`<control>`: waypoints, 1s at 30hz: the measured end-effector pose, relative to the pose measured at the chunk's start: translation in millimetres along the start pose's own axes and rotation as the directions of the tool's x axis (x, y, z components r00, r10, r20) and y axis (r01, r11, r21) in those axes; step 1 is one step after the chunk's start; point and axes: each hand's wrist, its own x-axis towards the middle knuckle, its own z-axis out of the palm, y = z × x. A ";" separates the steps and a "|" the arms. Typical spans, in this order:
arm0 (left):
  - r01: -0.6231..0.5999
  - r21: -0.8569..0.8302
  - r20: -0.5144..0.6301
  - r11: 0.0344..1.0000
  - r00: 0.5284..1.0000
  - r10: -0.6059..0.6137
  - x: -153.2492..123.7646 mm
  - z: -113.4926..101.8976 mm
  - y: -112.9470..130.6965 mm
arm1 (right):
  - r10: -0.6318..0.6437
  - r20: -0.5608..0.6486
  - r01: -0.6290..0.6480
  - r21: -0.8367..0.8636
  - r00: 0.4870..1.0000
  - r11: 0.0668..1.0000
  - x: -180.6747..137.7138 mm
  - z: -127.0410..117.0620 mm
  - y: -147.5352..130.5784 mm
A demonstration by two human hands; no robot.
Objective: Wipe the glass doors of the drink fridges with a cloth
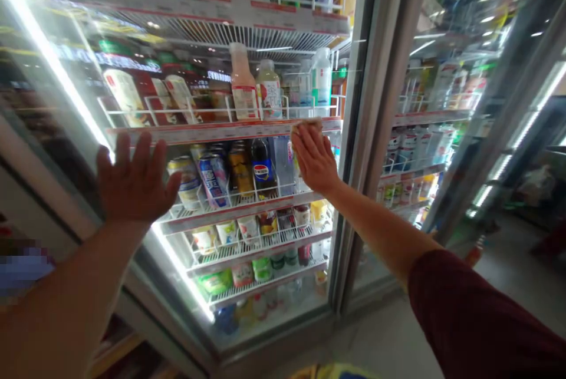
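Observation:
My right hand (315, 158) holds a light brown cloth (313, 124) flat against the glass door (305, 302) of a drinks fridge, near the door's right side. The fingers lie over the cloth and cover most of it. On the left, my left hand (135, 181) is raised with its fingers spread and nothing in it. It is at or close to the glass by the lit left edge; whether it touches cannot be made out. Behind the door, a Pepsi bottle (264, 170) and several cans (214, 178) stand on a wire shelf between my hands.
Upper shelves hold bottles, including a pink drink bottle (243, 87); lower ones hold cups and tubs (247, 227). A metal door frame (375, 102) runs down the right of this door. Beyond it is another glass-fronted fridge section (415, 143). Grey floor (380, 332) shows below.

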 end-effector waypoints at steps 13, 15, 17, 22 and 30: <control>0.040 -0.012 -0.005 0.999 0.999 -0.040 0.0 -0.6 2.9 | 0.110 -0.089 -0.108 0.030 0.990 0.994 -14.3 4.7 12.3; 0.032 -0.010 -0.016 0.999 0.999 -0.032 0.0 -0.3 2.7 | 0.158 -0.138 -0.154 0.040 0.978 0.987 -24.3 8.9 1.6; 0.020 -0.009 -0.023 1.000 1.000 -0.020 0.3 0.0 2.5 | 0.082 -0.039 -0.080 0.042 0.996 0.996 -60.8 14.1 -14.1; 0.012 0.006 -0.022 1.000 1.000 -0.012 0.6 0.1 2.0 | -0.298 0.255 0.271 0.133 0.920 0.953 -109.6 13.4 -19.5; 0.028 -0.002 -0.011 1.000 1.000 -0.028 1.2 -1.1 5.5 | 0.208 -0.006 -0.208 -0.030 0.978 0.978 15.5 -6.2 -0.7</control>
